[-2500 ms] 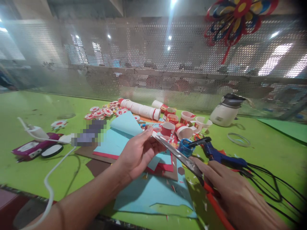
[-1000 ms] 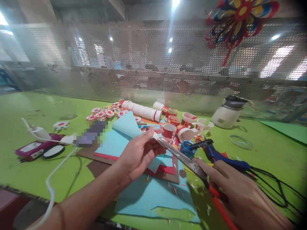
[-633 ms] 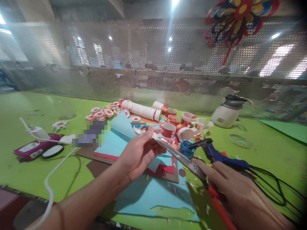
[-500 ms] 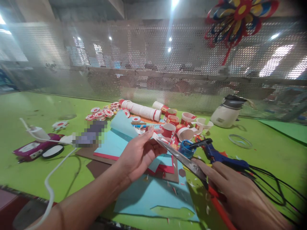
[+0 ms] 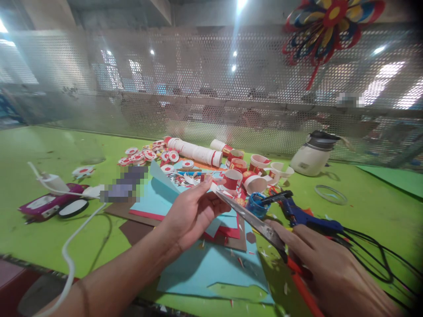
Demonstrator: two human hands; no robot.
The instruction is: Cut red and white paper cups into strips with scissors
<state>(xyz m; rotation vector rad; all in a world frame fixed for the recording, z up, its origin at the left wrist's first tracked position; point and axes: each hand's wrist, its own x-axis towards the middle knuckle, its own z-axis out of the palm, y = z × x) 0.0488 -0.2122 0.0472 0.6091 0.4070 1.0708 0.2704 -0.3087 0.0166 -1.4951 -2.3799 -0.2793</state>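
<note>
My left hand (image 5: 191, 215) pinches a small white piece of paper (image 5: 214, 187) between thumb and fingers. My right hand (image 5: 330, 264) grips scissors (image 5: 256, 223) with red handles, their blades pointing away and to the left. The blade tips meet the paper close to my left fingertips; whether they are parted I cannot tell. Under my hands lie light-blue sheets (image 5: 145, 200), one with a raised corner, on top of red and brown sheets. Nearer me is another blue sheet (image 5: 194, 279) with a cut-out. Cut red-and-white paper cups (image 5: 259, 164) stand and lie just beyond.
A stack of white cups (image 5: 194, 151) lies behind, beside round red-and-white pieces (image 5: 137, 157). To the right are a blue jar (image 5: 257, 207), a blue glue gun (image 5: 307, 220) with a black cord, and a white pot (image 5: 310, 156). A purple power strip (image 5: 49, 204) trails a white cable.
The raised corner of the blue sheet has dropped to the left, showing more scraps and round pieces behind it. My hands and the scissors stay almost in place.
</note>
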